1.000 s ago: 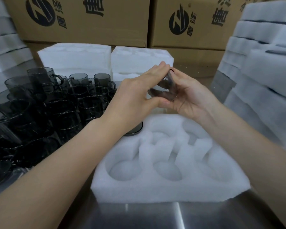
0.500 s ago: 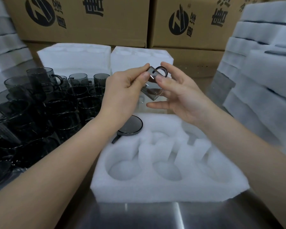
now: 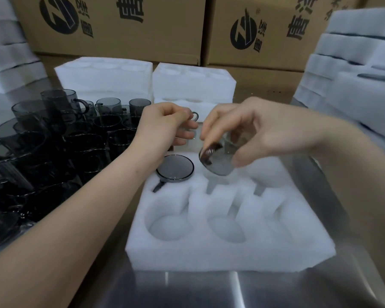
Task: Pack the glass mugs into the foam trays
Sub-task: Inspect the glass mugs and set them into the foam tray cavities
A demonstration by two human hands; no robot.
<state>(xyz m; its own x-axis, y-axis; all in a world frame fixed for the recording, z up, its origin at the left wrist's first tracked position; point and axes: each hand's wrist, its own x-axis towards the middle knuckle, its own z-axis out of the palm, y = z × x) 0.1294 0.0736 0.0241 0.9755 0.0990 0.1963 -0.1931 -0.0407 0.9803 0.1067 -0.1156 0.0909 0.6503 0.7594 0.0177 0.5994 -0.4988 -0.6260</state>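
Many loose smoked-glass mugs (image 3: 53, 147) crowd the left side of the steel table (image 3: 209, 290), some of them stacked, with a white foam stack (image 3: 7, 52) behind them at the far left. The left hand (image 3: 165, 127) is up over the back-left corner of the front foam tray (image 3: 231, 254). Its fingers are curled round what looks like a second mug (image 3: 194, 116); only the dark handle loop is sharp, the body is blurred. Below that hand a seated mug (image 3: 175, 167) sits in the tray's back-left pocket, with its handle in the side slot. Just right of it, the right hand (image 3: 260, 134) grips a tilted mug (image 3: 218, 161) from above, fingers wrapped round its wall and base pointing down-left. That mug hangs over the back-middle pocket; I can't tell whether it touches the foam. Behind the hands two more foam trays (image 3: 193, 83) stand side by side, and printed cardboard boxes (image 3: 111, 25) line the back. Far right is a tall pile of foam slabs (image 3: 353, 63).
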